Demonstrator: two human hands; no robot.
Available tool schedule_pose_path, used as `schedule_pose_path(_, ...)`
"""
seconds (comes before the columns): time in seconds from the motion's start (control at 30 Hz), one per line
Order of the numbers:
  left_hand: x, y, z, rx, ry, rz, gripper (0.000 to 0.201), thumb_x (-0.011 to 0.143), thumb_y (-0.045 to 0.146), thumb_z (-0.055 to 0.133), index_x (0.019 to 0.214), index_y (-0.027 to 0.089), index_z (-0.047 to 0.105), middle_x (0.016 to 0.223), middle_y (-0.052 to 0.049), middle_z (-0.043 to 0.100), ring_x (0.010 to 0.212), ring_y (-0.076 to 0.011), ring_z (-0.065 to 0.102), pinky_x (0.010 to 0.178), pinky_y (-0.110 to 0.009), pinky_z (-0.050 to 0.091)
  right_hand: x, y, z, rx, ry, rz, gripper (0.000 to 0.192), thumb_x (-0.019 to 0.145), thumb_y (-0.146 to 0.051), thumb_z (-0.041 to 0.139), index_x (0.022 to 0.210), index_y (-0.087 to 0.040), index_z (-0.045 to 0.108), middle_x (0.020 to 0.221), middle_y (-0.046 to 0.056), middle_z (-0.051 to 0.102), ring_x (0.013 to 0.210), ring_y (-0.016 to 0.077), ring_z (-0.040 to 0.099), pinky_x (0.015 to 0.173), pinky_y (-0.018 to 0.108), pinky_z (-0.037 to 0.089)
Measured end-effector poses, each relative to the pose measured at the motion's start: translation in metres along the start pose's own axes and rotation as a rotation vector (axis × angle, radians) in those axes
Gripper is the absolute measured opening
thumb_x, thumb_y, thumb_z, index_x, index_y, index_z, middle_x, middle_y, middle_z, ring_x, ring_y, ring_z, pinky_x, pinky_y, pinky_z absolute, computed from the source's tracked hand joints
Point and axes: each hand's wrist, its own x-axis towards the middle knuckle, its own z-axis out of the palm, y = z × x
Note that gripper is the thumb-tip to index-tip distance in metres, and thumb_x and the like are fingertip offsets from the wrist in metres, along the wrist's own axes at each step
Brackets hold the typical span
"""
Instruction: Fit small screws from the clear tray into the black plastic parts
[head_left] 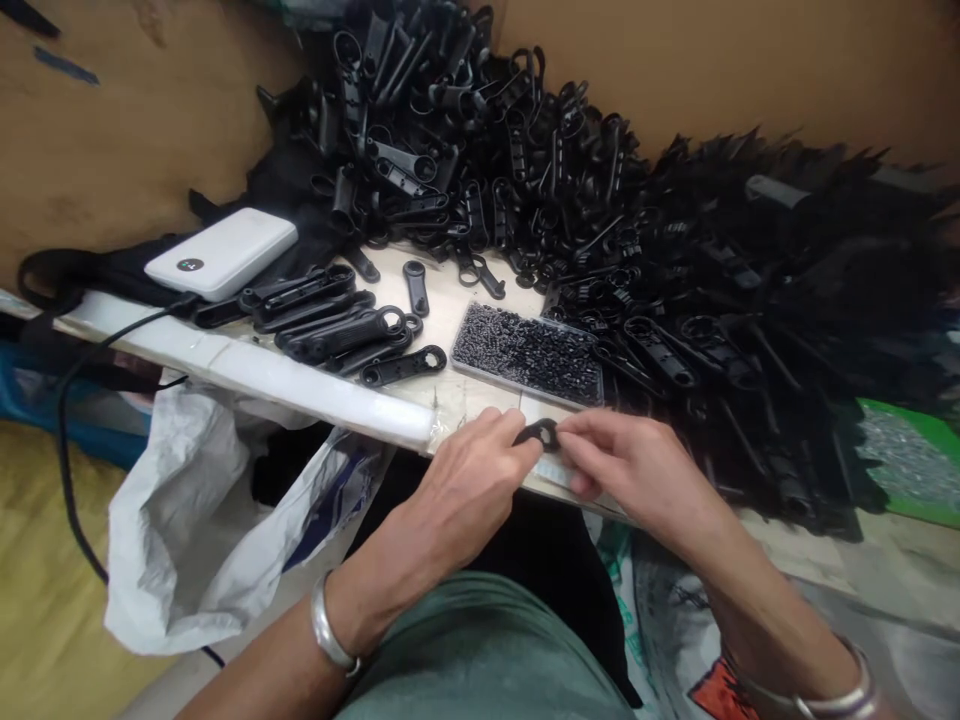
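Near the table's front edge, my left hand (480, 470) is closed around a black plastic ring-ended part (541, 434), its open ring facing right. From the other side my right hand (630, 460) pinches at the edge of that ring with thumb and fingers together. Whether a small piece is also between those fingertips is hidden. Just beyond both hands lies a shallow clear box (525, 352) filled with tiny black pieces. To the left of the box, several similar black parts (337, 325) lie in a row.
A large heap of black plastic parts (480, 150) covers the table's back and right. A white power bank (222, 252) with a black cable (67, 440) sits at left. Below the edge hangs a white sack (187, 540). A green tray (911, 455) of small pieces is far right.
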Motion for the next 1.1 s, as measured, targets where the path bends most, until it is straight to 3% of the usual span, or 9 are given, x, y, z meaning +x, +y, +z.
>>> schedule_pose_path(0.13, 0.003, 0.002, -0.001, 0.062, -0.02, 0.025, 0.03, 0.085, 0.0, 0.042, 0.102, 0.018, 0.06, 0.092, -0.005, 0.052, 0.082, -0.0203, 0.047, 0.068, -0.033, 0.047, -0.022, 0.016, 0.01, 0.546, -0.003, 0.17, 0.03, 0.086, -0.042, 0.062, 0.094, -0.013, 0.062, 0.064, 0.001, 0.065, 0.051, 0.0134, 0.061, 0.048, 0.021, 0.05)
schedule_pose_path(0.2, 0.002, 0.002, 0.003, 0.024, 0.016, 0.017, 0.03, 0.088, 0.003, 0.041, 0.104, 0.018, 0.061, 0.095, -0.006, 0.054, 0.086, -0.0202, 0.049, 0.073, -0.034, 0.049, -0.029, 0.021, 0.018, 0.773, -0.005, 0.211, 0.042, 0.081, -0.043, 0.068, 0.106, -0.011, 0.059, 0.078, 0.006, 0.069, 0.062, 0.0177, 0.067, 0.055, 0.025, 0.056)
schedule_pose_path(0.3, -0.002, 0.003, 0.01, -0.086, 0.139, -0.001, 0.031, 0.091, 0.006, 0.039, 0.11, 0.017, 0.062, 0.103, -0.008, 0.056, 0.094, -0.0194, 0.052, 0.082, -0.033, 0.049, -0.031, 0.021, 0.033, 1.036, 0.093, 0.199, 0.057, 0.079, -0.039, 0.073, 0.123, -0.01, 0.051, 0.098, 0.014, 0.069, 0.086, 0.0244, 0.069, 0.073, 0.032, 0.059)
schedule_pose_path(0.4, -0.006, 0.008, 0.015, -0.152, 0.293, 0.004, 0.034, 0.092, 0.005, 0.037, 0.115, 0.015, 0.06, 0.108, -0.009, 0.056, 0.099, -0.0182, 0.052, 0.086, -0.031, 0.049, -0.028, 0.019, 0.043, 1.227, 0.182, 0.131, 0.059, 0.08, -0.034, 0.074, 0.128, -0.01, 0.048, 0.105, 0.016, 0.068, 0.096, 0.0263, 0.066, 0.08, 0.033, 0.058)
schedule_pose_path(0.5, -0.007, 0.015, 0.017, -0.173, 0.354, 0.023, 0.036, 0.092, 0.005, 0.037, 0.119, 0.017, 0.058, 0.112, -0.01, 0.055, 0.103, -0.0176, 0.052, 0.089, -0.031, 0.049, -0.025, 0.018, 0.046, 1.32, 0.205, 0.08, 0.05, 0.082, -0.031, 0.073, 0.124, -0.012, 0.053, 0.111, 0.015, 0.066, 0.097, 0.0252, 0.066, 0.081, 0.033, 0.058)
schedule_pose_path(0.67, -0.005, 0.023, 0.016, -0.106, 0.306, 0.042, 0.038, 0.092, 0.006, 0.037, 0.122, 0.019, 0.055, 0.117, -0.01, 0.054, 0.103, -0.0188, 0.051, 0.088, -0.034, 0.05, -0.025, 0.017, 0.042, 1.416, 0.195, 0.013, 0.035, 0.081, -0.026, 0.073, 0.113, -0.013, 0.065, 0.111, 0.012, 0.066, 0.103, 0.0234, 0.064, 0.095, 0.037, 0.052)
schedule_pose_path(0.87, -0.005, 0.026, 0.007, 0.058, 0.21, 0.077, 0.039, 0.089, 0.0, 0.033, 0.12, 0.014, 0.055, 0.113, -0.012, 0.056, 0.1, -0.0209, 0.052, 0.086, -0.038, 0.051, -0.024, 0.015, 0.038, 1.456, 0.218, 0.057, 0.03, 0.074, -0.021, 0.079, 0.102, -0.014, 0.071, 0.099, 0.01, 0.07, 0.087, 0.02, 0.069, 0.085, 0.032, 0.057)
schedule_pose_path(0.97, -0.005, 0.025, 0.007, -0.041, 0.22, 0.045, 0.038, 0.091, 0.004, 0.036, 0.121, 0.018, 0.055, 0.111, -0.01, 0.056, 0.1, -0.0191, 0.053, 0.085, -0.034, 0.052, -0.021, 0.016, 0.037, 1.459, 0.18, 0.057, 0.028, 0.077, -0.022, 0.077, 0.103, -0.015, 0.07, 0.1, 0.009, 0.07, 0.087, 0.019, 0.068, 0.085, 0.031, 0.057)
schedule_pose_path(1.1, -0.004, 0.022, 0.014, -0.26, 0.355, -0.01, 0.033, 0.091, 0.008, 0.046, 0.121, 0.021, 0.055, 0.107, -0.006, 0.058, 0.098, -0.014, 0.055, 0.086, -0.026, 0.051, -0.015, 0.016, 0.035, 1.416, 0.149, 0.099, 0.031, 0.079, -0.024, 0.075, 0.107, -0.015, 0.069, 0.104, 0.01, 0.069, 0.088, 0.0196, 0.068, 0.085, 0.032, 0.057)
